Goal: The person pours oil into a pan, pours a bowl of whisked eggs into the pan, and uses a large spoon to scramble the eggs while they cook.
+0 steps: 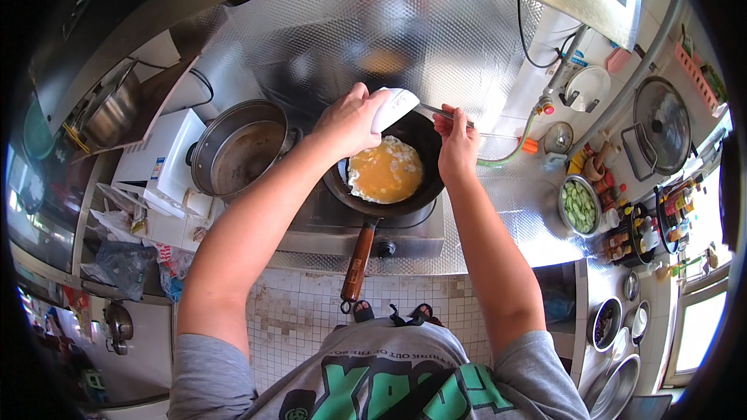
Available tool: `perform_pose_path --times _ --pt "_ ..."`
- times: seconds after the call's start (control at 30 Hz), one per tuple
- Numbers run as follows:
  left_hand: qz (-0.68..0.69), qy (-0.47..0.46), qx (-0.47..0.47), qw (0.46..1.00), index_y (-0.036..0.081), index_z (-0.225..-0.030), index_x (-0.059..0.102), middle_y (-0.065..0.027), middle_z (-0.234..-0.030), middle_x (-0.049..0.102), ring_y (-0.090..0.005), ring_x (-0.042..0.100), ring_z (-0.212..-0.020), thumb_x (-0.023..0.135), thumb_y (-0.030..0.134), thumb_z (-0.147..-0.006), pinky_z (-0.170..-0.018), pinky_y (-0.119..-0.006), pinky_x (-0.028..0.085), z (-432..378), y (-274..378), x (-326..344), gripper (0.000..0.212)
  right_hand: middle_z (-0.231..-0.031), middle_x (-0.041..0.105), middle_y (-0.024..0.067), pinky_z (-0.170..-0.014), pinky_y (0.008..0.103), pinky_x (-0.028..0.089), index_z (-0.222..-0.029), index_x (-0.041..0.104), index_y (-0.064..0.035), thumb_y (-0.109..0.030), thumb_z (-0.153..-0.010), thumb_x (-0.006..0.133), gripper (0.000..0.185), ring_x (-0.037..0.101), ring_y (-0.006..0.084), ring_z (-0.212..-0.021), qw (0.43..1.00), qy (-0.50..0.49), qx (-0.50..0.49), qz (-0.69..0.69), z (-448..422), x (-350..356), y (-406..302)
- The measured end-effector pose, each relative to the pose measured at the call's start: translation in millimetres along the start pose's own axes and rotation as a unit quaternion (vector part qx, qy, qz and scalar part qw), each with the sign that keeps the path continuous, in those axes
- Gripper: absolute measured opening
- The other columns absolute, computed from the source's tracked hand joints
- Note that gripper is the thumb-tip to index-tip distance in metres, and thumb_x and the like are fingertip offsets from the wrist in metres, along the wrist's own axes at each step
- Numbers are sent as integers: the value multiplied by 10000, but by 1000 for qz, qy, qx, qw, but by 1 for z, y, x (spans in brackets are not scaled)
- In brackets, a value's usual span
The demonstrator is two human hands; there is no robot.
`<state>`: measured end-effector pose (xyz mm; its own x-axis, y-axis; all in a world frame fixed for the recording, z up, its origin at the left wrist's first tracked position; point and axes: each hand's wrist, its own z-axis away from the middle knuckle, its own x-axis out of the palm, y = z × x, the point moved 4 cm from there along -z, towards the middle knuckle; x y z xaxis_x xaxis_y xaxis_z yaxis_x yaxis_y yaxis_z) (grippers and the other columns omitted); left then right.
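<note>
My left hand [352, 122] grips a white bowl [395, 106], tilted on its side above the far edge of a dark frying pan [435, 157]. Between the fingers of my right hand [458, 143] is the metal handle of a utensil [446, 115], whose far end is hidden by the bowl. Beaten egg [386, 169] lies in the pan as a yellow, partly liquid round with white, bubbly edges. The pan sits on a gas stove [423, 239], its wooden handle [358, 262] pointing towards me.
Left of the pan stands a two-handled metal pot [236, 157], near a white appliance [166, 157]. A bowl of sliced cucumber [578, 206] is at the right, beside condiment bottles [642, 233]. A green hose [513, 154] runs from a gas valve [545, 106] behind my right hand.
</note>
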<state>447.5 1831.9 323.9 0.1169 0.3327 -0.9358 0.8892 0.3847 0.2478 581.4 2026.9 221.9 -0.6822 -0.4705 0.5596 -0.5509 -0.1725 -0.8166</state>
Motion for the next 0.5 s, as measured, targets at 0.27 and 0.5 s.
perform_pose_path --times 0.27,0.5 --pt "-67 16 10 998 95 -1749 356 -256 -1522 500 -503 587 -1434 621 -18 -993 -1192 -546 548 -1 -12 9 808 -993 820 83 -870 306 608 -1247 797 22 -313 -1234 590 394 734 136 -877 997 -19 -46 60 11 17 -16" --pt "-31 40 -23 998 54 -1721 373 -281 -1514 493 -516 594 -1409 528 -75 -1014 -1171 -562 540 -10 -45 26 736 -1049 843 113 -901 308 629 -1274 785 65 -231 -1221 606 349 787 152 -947 971 -88 -122 188 20 46 -16"
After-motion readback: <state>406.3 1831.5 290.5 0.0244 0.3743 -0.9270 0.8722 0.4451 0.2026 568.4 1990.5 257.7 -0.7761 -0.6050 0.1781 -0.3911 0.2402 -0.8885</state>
